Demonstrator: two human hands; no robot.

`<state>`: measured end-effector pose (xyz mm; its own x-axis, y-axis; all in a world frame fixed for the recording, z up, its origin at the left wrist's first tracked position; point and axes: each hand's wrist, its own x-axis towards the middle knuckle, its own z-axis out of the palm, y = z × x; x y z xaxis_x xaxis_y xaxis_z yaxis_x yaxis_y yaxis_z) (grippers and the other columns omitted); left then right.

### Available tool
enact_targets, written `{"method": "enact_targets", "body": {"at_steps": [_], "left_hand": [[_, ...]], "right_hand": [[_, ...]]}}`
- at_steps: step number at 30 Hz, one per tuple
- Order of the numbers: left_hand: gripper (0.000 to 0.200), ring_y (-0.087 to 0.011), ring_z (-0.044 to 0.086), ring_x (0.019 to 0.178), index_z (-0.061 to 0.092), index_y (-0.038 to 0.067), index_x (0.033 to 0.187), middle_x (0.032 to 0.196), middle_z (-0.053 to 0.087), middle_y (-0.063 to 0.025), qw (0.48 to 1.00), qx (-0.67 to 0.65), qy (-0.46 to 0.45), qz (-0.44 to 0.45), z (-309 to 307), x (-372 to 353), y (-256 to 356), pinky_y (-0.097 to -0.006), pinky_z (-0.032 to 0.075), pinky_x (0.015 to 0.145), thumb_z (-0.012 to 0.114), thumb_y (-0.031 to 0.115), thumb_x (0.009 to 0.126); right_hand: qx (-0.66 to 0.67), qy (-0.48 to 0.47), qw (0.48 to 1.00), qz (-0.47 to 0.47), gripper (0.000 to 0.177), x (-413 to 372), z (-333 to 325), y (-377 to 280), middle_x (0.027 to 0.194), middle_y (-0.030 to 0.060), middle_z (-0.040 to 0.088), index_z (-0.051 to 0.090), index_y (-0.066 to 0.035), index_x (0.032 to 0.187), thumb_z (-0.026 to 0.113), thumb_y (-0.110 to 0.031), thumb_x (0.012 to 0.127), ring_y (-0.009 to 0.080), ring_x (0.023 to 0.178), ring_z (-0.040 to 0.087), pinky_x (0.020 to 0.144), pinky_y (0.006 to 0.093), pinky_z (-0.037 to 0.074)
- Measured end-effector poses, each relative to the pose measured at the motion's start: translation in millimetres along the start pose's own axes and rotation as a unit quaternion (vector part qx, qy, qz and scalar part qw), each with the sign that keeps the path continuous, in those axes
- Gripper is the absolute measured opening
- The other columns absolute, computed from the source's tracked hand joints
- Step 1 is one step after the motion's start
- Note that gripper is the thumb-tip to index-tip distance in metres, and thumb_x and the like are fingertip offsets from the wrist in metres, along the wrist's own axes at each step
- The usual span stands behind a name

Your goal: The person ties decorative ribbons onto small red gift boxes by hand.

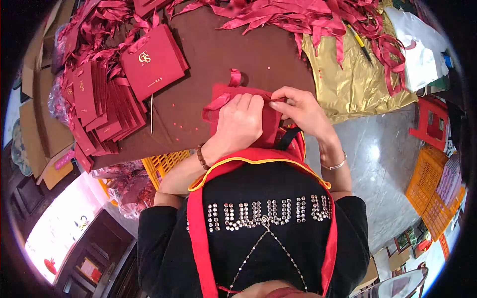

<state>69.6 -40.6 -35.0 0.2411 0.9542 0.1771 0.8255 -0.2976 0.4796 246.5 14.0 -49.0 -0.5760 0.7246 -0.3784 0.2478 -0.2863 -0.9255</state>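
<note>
A dark red paper gift bag [270, 130] is held at the near edge of the brown table, just above my red apron. My left hand [240, 119], with a beaded bracelet at the wrist, is closed over its left side. A satin ribbon [218, 102] shows to the left of those fingers. Thumb and fingertips of my right hand [301, 110] are pinched at the bag's upper right edge; whether a ribbon end is between them is too small to see. Another short piece of red ribbon [235, 77] curls up just beyond the bag.
Stacked red gift bags [99, 107] fill the table's left side, one larger bag [153, 62] on top. Loose red ribbons [278, 17] heap at the back. Gold sheeting [343, 74] covers the right, with a yellow-black pen-like tool [359, 42]. Orange crates [427, 184] stand right.
</note>
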Motion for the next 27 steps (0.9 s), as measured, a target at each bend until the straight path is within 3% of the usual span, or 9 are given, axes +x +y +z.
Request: {"method": "enact_targets", "body": {"at_steps": [3,8,12,14,15,17,22,25,27], "left_hand": [[0.003,-0.0319,0.056,0.064,0.054,0.002,0.079,0.069,0.054,-0.0141,1.000,-0.014,0.019,0.013,1,-3,-2,-0.0398,0.046,0.057,0.057,0.002,0.078],[0.006,-0.0298,0.054,0.061,0.051,0.002,0.075,0.067,0.052,-0.0135,0.999,0.006,0.043,0.029,5,-3,-6,-0.0387,0.046,0.055,0.056,0.001,0.072],[0.009,-0.0281,0.052,0.058,0.046,0.003,0.071,0.064,0.049,-0.0127,0.996,0.010,0.066,0.051,3,-5,-5,-0.0369,0.045,0.052,0.053,0.000,0.067],[0.009,-0.0278,0.052,0.058,0.046,0.003,0.071,0.064,0.048,-0.0125,0.996,0.006,0.071,0.048,2,-5,-1,-0.0366,0.045,0.051,0.053,0.000,0.067],[0.009,-0.0275,0.052,0.058,0.046,0.003,0.071,0.064,0.048,-0.0122,0.996,0.001,0.073,0.048,1,-5,0,-0.0362,0.044,0.051,0.053,0.000,0.067],[0.009,-0.0274,0.051,0.057,0.045,0.003,0.071,0.063,0.047,-0.0120,0.995,0.001,0.080,0.054,1,-3,0,-0.0358,0.044,0.050,0.053,0.000,0.067],[0.007,-0.0257,0.051,0.062,0.050,0.004,0.073,0.068,0.049,-0.0103,0.995,-0.015,0.088,0.036,-6,-2,0,-0.0349,0.042,0.054,0.056,0.005,0.072],[0.005,-0.0231,0.054,0.078,0.061,0.007,0.082,0.086,0.059,-0.0045,0.992,0.053,0.107,0.030,-40,13,1,-0.0363,0.039,0.068,0.064,0.010,0.078],[0.008,-0.0256,0.054,0.073,0.063,0.006,0.083,0.078,0.060,-0.0057,1.000,0.020,0.013,0.006,-51,22,-15,-0.0374,0.040,0.067,0.060,0.014,0.083]], "right_hand": [[-0.015,0.004,1.000,0.017,0.014,-2,0,-13,0.072,-0.0025,0.056,0.061,0.000,0.094,0.061,-0.013,0.087,0.0034,0.061,0.050,0.052,0.0235,0.043],[-0.229,0.065,0.957,-0.164,0.017,4,6,-8,0.072,-0.0004,0.057,0.061,0.002,0.094,0.061,-0.014,0.087,0.0050,0.061,0.051,0.053,0.0226,0.043],[-0.124,0.028,0.989,-0.077,0.016,3,2,-10,0.072,0.0000,0.057,0.061,0.002,0.092,0.061,-0.012,0.087,0.0064,0.061,0.051,0.054,0.0234,0.042],[0.034,-0.002,0.999,0.011,0.014,1,3,-8,0.075,0.0001,0.054,0.062,0.003,0.091,0.060,-0.011,0.087,0.0067,0.064,0.050,0.054,0.0226,0.041],[0.032,-0.004,0.999,0.010,0.014,1,2,-6,0.075,0.0001,0.054,0.062,0.003,0.091,0.060,-0.011,0.087,0.0067,0.064,0.050,0.054,0.0226,0.041],[-0.028,-0.014,0.991,-0.127,0.014,1,2,-2,0.079,0.0000,0.052,0.061,0.004,0.092,0.059,-0.009,0.088,0.0059,0.067,0.050,0.055,0.0207,0.040],[-0.059,0.013,0.993,-0.103,0.014,1,6,-6,0.081,0.0007,0.052,0.061,0.003,0.095,0.061,-0.008,0.086,0.0061,0.070,0.051,0.058,0.0222,0.041],[-0.075,0.018,0.993,-0.090,0.018,0,9,-11,0.083,0.0028,0.054,0.061,0.003,0.096,0.064,-0.010,0.083,0.0086,0.069,0.053,0.059,0.0254,0.043],[-0.112,0.013,0.988,-0.105,0.021,-2,16,-15,0.083,0.0048,0.055,0.061,0.002,0.096,0.066,-0.012,0.082,0.0107,0.069,0.054,0.058,0.0272,0.044]]}}
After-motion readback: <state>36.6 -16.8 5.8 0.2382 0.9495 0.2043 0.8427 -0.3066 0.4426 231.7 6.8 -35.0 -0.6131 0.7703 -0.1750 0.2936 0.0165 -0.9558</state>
